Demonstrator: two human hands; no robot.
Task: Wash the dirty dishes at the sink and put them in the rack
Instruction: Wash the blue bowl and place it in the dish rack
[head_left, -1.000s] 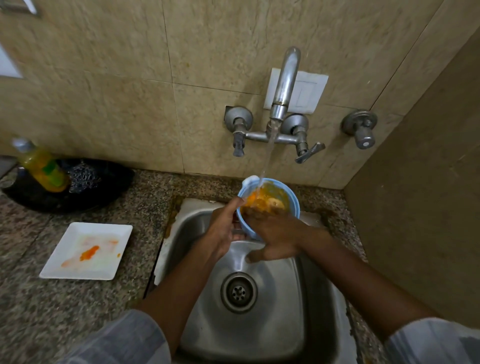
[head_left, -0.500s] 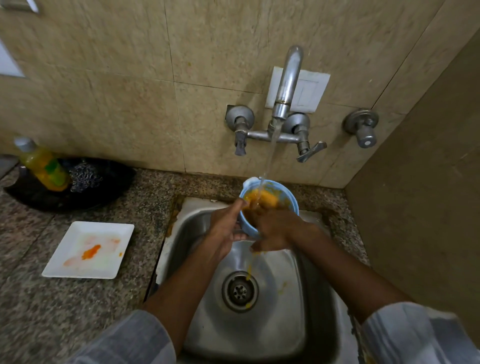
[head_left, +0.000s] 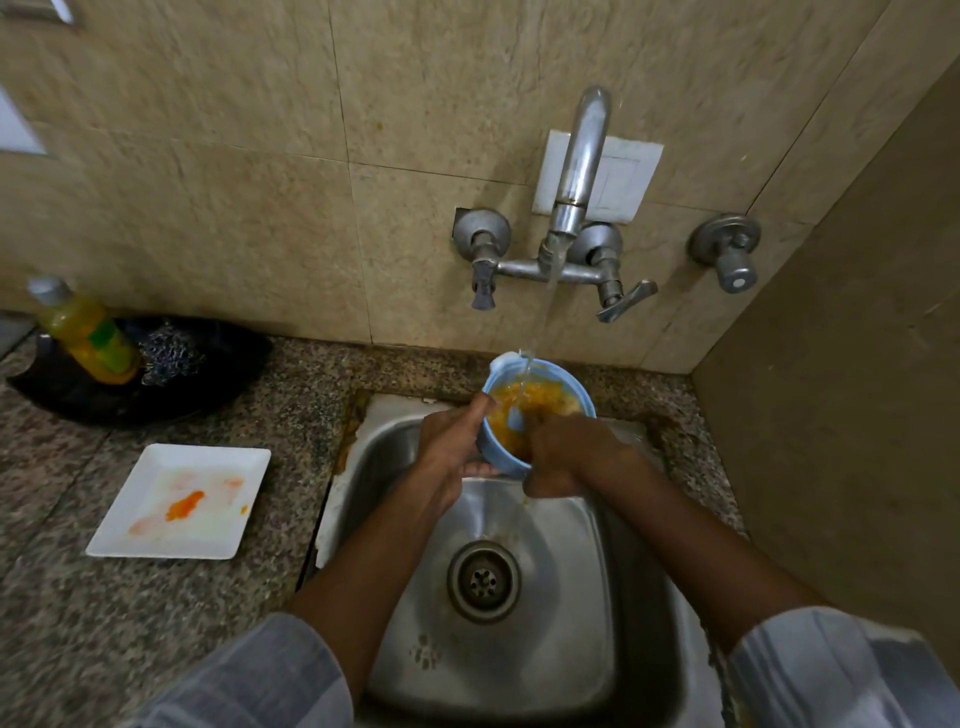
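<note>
Steel sink (head_left: 582, 597), frame centre: left hand (head_left: 449, 447) grips blue bowl (head_left: 584, 395); right hand (head_left: 566, 452), fingers now inside, scrubs orange residue. Rinsing continues; rack unseen.

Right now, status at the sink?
Left hand grips blue bowl under running tap. Right hand rubs inside bowl. Dirty white plate waits on counter. Nothing blocking.

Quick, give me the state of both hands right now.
Left hand: holding the blue bowl by its outer side, under the running water.
Right hand: fingers reach inside the bowl; whether they are curled or straight cannot be told.
</note>
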